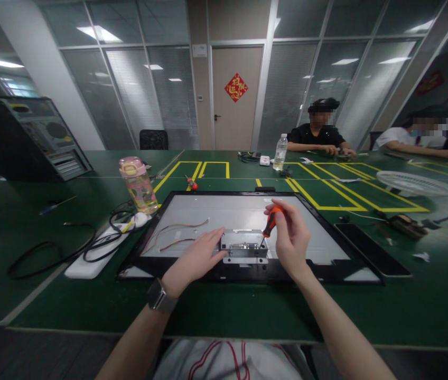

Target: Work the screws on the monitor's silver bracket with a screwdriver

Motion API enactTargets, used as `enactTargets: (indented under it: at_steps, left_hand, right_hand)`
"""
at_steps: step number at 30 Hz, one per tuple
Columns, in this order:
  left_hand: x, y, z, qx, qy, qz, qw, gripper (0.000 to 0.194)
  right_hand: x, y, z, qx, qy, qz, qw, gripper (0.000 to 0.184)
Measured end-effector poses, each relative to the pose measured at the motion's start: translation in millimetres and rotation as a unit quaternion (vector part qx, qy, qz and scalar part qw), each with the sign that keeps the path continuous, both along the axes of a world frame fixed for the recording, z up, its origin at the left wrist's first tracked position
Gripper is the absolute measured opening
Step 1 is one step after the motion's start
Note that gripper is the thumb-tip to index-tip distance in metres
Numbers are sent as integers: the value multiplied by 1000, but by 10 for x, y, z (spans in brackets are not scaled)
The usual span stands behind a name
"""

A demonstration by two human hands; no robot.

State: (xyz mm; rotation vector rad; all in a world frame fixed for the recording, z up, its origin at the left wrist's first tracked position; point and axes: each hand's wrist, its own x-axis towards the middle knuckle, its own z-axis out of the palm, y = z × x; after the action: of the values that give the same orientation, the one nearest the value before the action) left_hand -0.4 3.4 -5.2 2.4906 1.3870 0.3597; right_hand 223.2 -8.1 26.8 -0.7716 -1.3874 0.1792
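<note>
A flat display panel (224, 208) with a black frame and a pale grey back lies before me on the green table. Near its front edge sits a small metal bracket (248, 253) with a narrow circuit board (243, 246) in it. My left hand (198, 256), fingers stretched out, rests against the bracket's left end. In my right hand (293, 240) is a red and black screwdriver (272, 220), tilted, its tip down at the bracket's right end. Whether the tip sits in a screw I cannot tell. Thin cables (176, 227) lie on the panel to the left.
A pink-lidded bottle (139, 184), a white power strip (97, 253) and black cords stand left. A black flat slab (370, 248) lies right. Beyond are a water bottle (280, 152), a white round grille (410, 182), a computer case (37, 140) and two seated people.
</note>
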Motion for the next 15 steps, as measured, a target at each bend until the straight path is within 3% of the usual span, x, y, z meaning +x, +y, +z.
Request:
enactTargets:
  at_steps: [4,10,15]
  left_hand:
    - [7,-6,11,1,-2,1,1000,56]
    - [23,-18,38,-2,4,5,1000,55]
    - [7,-17,19,1,2,4,1000,55]
  right_hand:
    - [6,9,2,21,-32,8,999,20]
    - [-19,7,32,85,-78,-103,988,9]
    - [-10,9,14,46,-52,-92,993,19]
